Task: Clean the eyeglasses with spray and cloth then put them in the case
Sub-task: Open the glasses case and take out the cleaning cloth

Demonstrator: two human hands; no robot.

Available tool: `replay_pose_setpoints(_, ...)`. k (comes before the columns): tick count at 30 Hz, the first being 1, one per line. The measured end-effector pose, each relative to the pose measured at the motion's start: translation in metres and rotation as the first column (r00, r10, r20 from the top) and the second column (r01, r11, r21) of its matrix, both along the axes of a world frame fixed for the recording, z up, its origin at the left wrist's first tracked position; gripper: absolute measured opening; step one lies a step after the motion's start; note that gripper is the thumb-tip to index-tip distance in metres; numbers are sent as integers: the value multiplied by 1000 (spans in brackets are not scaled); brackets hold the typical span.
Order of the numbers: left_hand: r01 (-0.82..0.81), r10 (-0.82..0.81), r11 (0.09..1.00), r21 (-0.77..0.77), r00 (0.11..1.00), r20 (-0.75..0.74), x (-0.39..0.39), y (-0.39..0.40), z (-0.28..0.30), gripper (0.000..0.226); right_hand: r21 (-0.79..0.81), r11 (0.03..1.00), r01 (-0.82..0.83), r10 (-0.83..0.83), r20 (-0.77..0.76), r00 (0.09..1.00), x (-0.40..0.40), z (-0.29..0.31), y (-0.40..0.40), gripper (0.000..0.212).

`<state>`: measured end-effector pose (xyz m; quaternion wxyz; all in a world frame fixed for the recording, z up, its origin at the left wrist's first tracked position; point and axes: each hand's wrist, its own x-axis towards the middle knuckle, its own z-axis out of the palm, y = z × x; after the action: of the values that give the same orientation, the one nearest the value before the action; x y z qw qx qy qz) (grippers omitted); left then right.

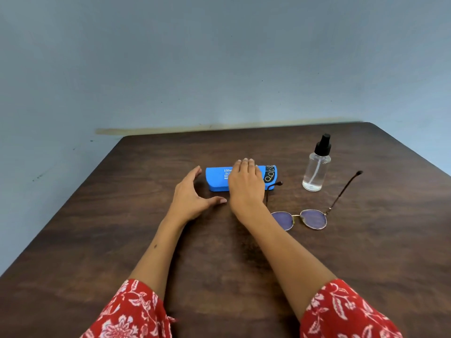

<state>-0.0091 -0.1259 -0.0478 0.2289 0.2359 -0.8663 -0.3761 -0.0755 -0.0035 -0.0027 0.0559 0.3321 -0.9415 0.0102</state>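
A blue eyeglass case point(216, 178) lies closed on the dark wooden table point(122, 228), near its middle. My right hand point(245, 184) rests flat on top of the case with straight fingers. My left hand point(192, 195) hovers just left of the case, fingers spread and relaxed, thumb pointing toward the right hand. Round metal-framed eyeglasses point(313, 219) lie on the table to the right of my right forearm, temples unfolded and pointing away from me. A clear spray bottle point(316, 170) with a black nozzle stands upright behind the glasses. I see no cloth.
The table's far edge runs along a blue-grey wall point(219, 69). Its right corner is cut at an angle behind the bottle. Red floral sleeves point(341, 311) cover my upper arms at the bottom of the view.
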Motion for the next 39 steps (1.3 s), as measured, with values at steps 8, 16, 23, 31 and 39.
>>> replay_pose_setpoints(8, -8, 8, 1000, -15, 1000, -28, 2, -10, 1, 99, -25, 997, -73, 71, -57, 996, 4, 5, -14, 49)
replay_pose_setpoints(16, -13, 14, 1000, 18, 998, -60, 10, -27, 3, 78, 71, 983, -167, 175, -125, 976, 10, 7, -30, 33)
replay_pose_setpoints(23, 13, -10, 998, 65, 999, -45, 10, -27, 2, 81, 163, 966, -200, 224, -148, 963, 10, 5, -38, 33)
replay_pose_setpoints(31, 24, -18, 996, 86, 997, -78, 11, -25, 7, 86, -80, 976, -200, 192, -104, 976, -5, 38, -27, 19)
replay_pose_setpoints(39, 69, -62, 991, 117, 996, -60, 12, -24, 9, 95, -191, 981, -37, 80, 227, 971, -35, 52, -54, 21)
